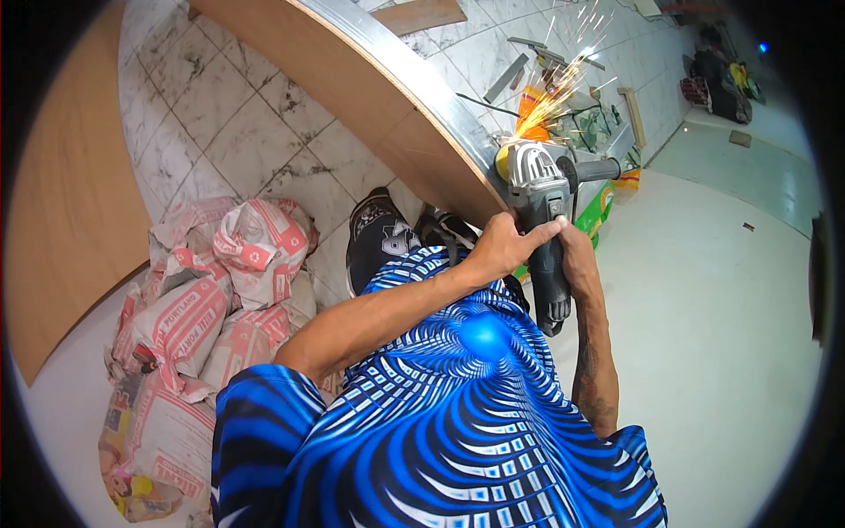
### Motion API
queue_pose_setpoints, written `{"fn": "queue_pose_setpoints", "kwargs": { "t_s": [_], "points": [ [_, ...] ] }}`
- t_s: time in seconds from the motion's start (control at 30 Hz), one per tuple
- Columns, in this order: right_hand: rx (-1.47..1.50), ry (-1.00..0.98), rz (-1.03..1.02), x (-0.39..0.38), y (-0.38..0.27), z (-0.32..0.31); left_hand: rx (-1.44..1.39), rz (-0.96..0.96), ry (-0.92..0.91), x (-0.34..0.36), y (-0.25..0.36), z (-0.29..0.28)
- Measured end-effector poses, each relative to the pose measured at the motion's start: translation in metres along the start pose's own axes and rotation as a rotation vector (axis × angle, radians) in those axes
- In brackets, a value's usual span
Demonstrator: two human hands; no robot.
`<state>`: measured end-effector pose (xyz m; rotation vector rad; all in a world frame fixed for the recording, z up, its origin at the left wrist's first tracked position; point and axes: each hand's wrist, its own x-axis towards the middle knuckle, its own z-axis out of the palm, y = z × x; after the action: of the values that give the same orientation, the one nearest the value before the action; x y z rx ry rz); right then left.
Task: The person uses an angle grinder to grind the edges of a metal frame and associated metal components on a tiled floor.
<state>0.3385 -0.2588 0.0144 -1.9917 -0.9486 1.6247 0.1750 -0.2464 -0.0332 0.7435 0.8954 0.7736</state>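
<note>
Both my hands are closed around the grinder (539, 207), which sits ahead of me, slightly right, its head pointing away. My left hand (506, 248) grips the body from the left, thumb laid across the top. My right hand (576, 251) is on the right side of the body; its fingers are mostly hidden, so I can't tell their exact hold. The side handle (598, 169) sticks out to the right, unheld. The yellowish disc (503, 162) is at the right edge of the panel (352, 99), by its silver metal top (414, 75); exact contact point unclear. Orange sparks (554, 101) spray up and away from the disc. Green bag (600, 211) lies right of the grinder, partly behind it; metal strips (506, 77) are on the floor (216, 88) beyond. Red-and-white sacks (176, 326) are piled to my left, near a brown sheet (66, 176). My shoe (374, 211) shows beside the panel, above my blue patterned shirt (422, 396).
</note>
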Motion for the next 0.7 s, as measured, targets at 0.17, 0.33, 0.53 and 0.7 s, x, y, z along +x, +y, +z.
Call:
{"fn": "queue_pose_setpoints", "kwargs": {
  "t_s": [0.17, 0.33, 0.53, 0.7],
  "points": [
    [-0.005, 0.047, -0.026, 0.004, 0.005, 0.002, -0.061, -0.146, -0.037, 0.008, -0.015, 0.002],
    [-0.031, 0.049, -0.059, 0.004, 0.008, 0.000, -0.008, -0.019, -0.013, 0.009, -0.020, 0.002],
    [-0.064, 0.034, -0.034, 0.001, -0.001, -0.001, 0.024, -0.034, -0.022, 0.006, -0.009, 0.001],
    [-0.015, -0.008, 0.001, -0.001, -0.007, 0.001, 0.010, -0.082, -0.019, 0.005, -0.008, 0.000]
  ]
}}
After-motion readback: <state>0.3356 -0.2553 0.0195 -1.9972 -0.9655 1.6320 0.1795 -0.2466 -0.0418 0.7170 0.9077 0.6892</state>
